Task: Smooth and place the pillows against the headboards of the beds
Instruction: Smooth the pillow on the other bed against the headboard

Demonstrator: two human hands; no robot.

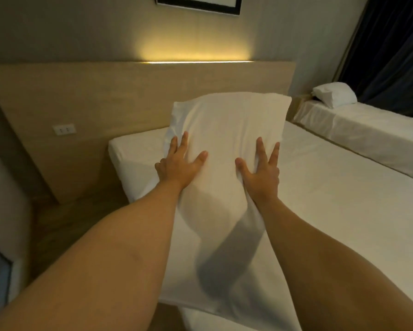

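A white pillow [227,125] stands upright on the near bed [332,187], its top leaning toward the wooden headboard [133,91]. My left hand [179,163] lies flat on the pillow's lower left part, fingers spread. On its lower right part my right hand [260,168] presses flat, fingers also spread. Neither hand grips the fabric. The pillow's loose lower end trails down toward me between my forearms. A second white pillow [334,94] lies at the head of the far bed [368,130] on the right.
A power socket [64,129] sits in the headboard on the left. A lit strip glows along the headboard's top. Dark curtains [392,51] hang at the far right. Wooden floor [64,220] runs along the bed's left side, with a pale piece of furniture at the left edge.
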